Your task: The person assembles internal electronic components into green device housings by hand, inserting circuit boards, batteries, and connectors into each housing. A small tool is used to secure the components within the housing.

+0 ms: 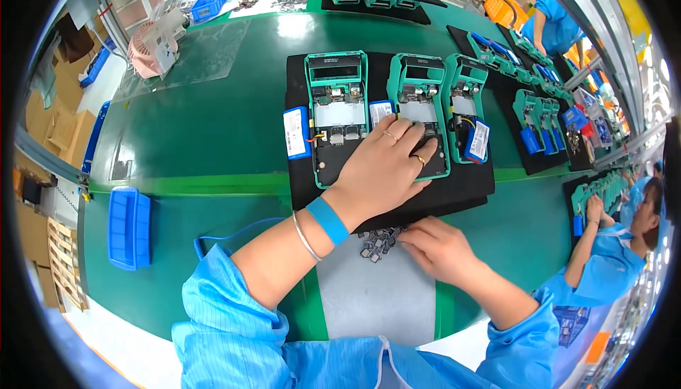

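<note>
My left hand (389,162) lies over the middle green-framed handheld device housing (418,71), fingers spread across its inside and hiding part of it. Two similar housings flank it, one at left (337,165) and one at right (467,85). Blue-and-white battery packs sit beside the left housing (295,133), the middle one (381,111) and the right one (478,142); wires show at the left and right packs. Below the black mat (305,192), my right hand (441,248) reaches a pile of small metallic parts (377,245). Its fingertips are pinched together; what they hold is hidden.
The pile lies on a grey sheet (376,300) on the green table (206,126). A blue bin (130,229) and coiled blue cord (200,243) are at left. A pink fan (150,48) stands at far left. Co-workers (610,265) and more housings (539,123) are at right.
</note>
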Demonstrator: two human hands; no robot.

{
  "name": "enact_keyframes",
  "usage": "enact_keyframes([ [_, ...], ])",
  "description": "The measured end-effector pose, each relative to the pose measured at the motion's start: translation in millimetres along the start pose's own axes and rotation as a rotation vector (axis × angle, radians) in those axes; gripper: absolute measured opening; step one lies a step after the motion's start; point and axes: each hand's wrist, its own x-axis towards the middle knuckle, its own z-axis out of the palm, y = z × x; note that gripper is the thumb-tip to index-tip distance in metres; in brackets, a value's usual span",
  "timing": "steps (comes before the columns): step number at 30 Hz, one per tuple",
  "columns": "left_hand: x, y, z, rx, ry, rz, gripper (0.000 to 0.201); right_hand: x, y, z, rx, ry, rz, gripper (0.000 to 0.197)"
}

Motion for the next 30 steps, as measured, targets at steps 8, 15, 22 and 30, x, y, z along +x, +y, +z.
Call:
enact_keyframes([
  [8,2.5,10.4,0.6,0.033,0.005,0.004,0.057,-12.7,-12.0,12.3,-0.004,-0.017,0.086,0.022],
  [15,6.2,14.5,0.6,0.039,0.011,0.008,0.057,-23.7,9.5,2.6,0.006,-0.122,-0.020,0.017],
  [22,8.5,16.5,2.7,0.051,0.016,0.013,0.057,-42.0,21.5,-19.0,-0.094,-0.046,-0.030,0.026],
  [30,13.4,13.2,-4.6,0.083,-0.009,0.039,0.058,-43.0,21.0,-18.7,-0.076,-0.018,0.001,0.020],
])
